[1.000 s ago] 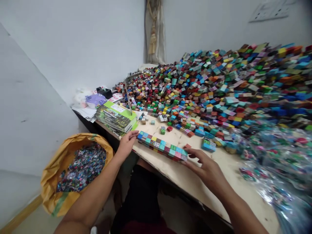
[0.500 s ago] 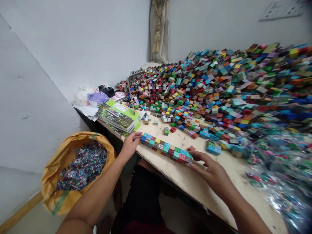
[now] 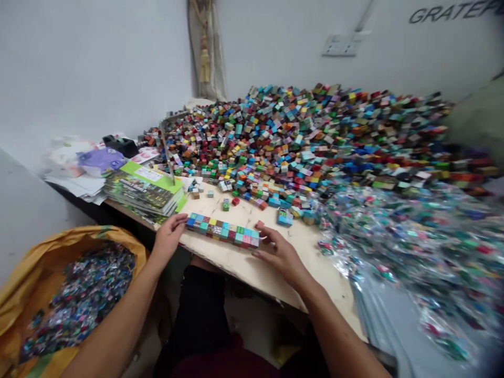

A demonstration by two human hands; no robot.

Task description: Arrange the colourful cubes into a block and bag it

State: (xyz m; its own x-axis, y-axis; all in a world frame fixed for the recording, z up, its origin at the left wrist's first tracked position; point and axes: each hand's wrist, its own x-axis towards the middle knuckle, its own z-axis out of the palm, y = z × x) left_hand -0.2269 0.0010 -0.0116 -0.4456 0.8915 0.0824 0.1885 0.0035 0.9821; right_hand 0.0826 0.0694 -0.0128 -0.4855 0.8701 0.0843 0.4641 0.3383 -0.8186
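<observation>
On the pale tabletop near its front edge lies a long row of small colourful patterned cubes (image 3: pixel 220 231), packed tightly together in more than one line. My left hand (image 3: pixel 170 233) presses its fingertips against the left end of the row. At the other end, the thumb and fingers of my right hand (image 3: pixel 277 249) bracket the last cubes. A green patterned cube (image 3: pixel 226 205) and a red cube (image 3: pixel 235 201) lie loose behind the row. Farther right rests a small blue-and-green cluster of cubes (image 3: pixel 284 217).
A huge heap of cubes (image 3: pixel 275 142) covers the back of the table. Clear bags of coloured pieces (image 3: pixel 397 236) spread over the right side. Booklets (image 3: pixel 144 191) are stacked at left beside a purple packet (image 3: pixel 101 159). Below stands a yellow sack (image 3: pixel 118 236) of small shiny packets.
The view has swung to the right, so the wall socket and more bags show. Both hands stay at the ends of the cube row, which looks unmoved on the table.
</observation>
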